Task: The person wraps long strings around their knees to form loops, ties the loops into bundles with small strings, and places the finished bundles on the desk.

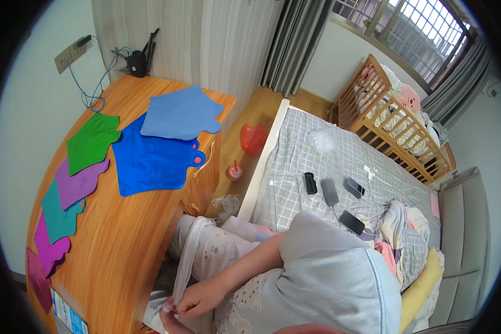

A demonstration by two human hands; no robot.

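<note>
at seven o'clock, the right hand (199,300) has its fingers narrow, pinching the lower end of a white cloth strip (185,267); the left hand (173,323) is close beside, its grip i cannot tell. at nine o'clock, a dark blue pouch (153,167) lies on the wooden desk (114,239)

So your right forearm (242,275) is bare and slants down toward 8 o'clock, coming out from around the middle of the view, wrist pretty much in line with it. Your right hand (198,299) sits between 6 and 7 o'clock, back of the hand up, fingers curled inward. Your left hand (171,322) is right beside it at about 7, partly cut off by the lower edge. Fingertips bunch too close together to tell your grip.
</note>
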